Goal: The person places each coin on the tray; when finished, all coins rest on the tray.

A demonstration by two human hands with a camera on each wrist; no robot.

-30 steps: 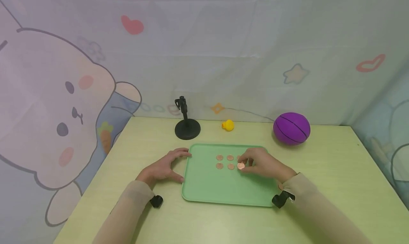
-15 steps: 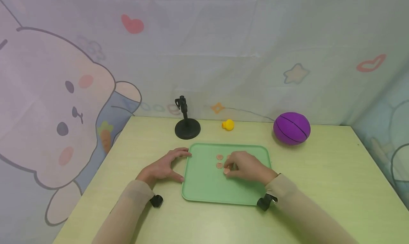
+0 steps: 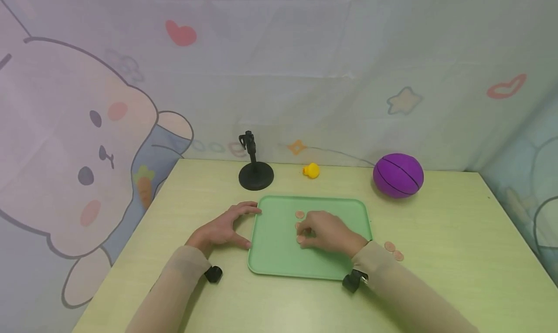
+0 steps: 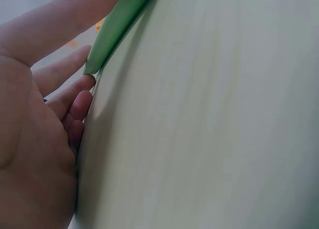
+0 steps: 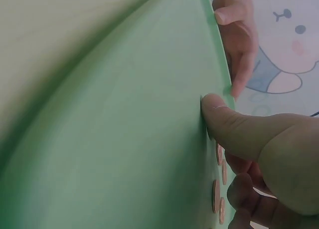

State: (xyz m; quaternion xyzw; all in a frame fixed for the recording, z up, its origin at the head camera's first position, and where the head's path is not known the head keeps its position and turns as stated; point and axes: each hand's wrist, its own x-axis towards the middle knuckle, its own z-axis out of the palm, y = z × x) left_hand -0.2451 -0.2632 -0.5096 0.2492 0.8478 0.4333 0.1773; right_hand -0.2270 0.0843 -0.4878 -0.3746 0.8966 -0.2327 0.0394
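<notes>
My right hand (image 3: pixel 328 232) is over the green tray (image 3: pixel 279 260), pinching a copper-coloured coin (image 3: pixel 301 239) between thumb and fingers. Just beyond it, a coin (image 3: pixel 300 214) lies flat on the tray, and another coin (image 3: pixel 298 225) shows partly beside my fingertips. Several coins, among them one nearer coin (image 5: pixel 216 195), stand out below the thumb in the right wrist view; my hand hides others from the head view. At the tray's left edge, my left hand (image 3: pixel 222 226) touches the rim with thumb and fingertips, its fingers spread and relaxed.
Two loose coins (image 3: pixel 394 251) lie on the table right of the tray. Along the back stand a black stand (image 3: pixel 255 175), a small yellow toy (image 3: pixel 311 171) and a purple ball (image 3: pixel 398 175). A printed cloth (image 3: pixel 279 81) hangs behind the table.
My right hand has moved left and slightly toward me across the tray with the coin. Two coins on the table are uncovered by the forearm. My left hand stays put.
</notes>
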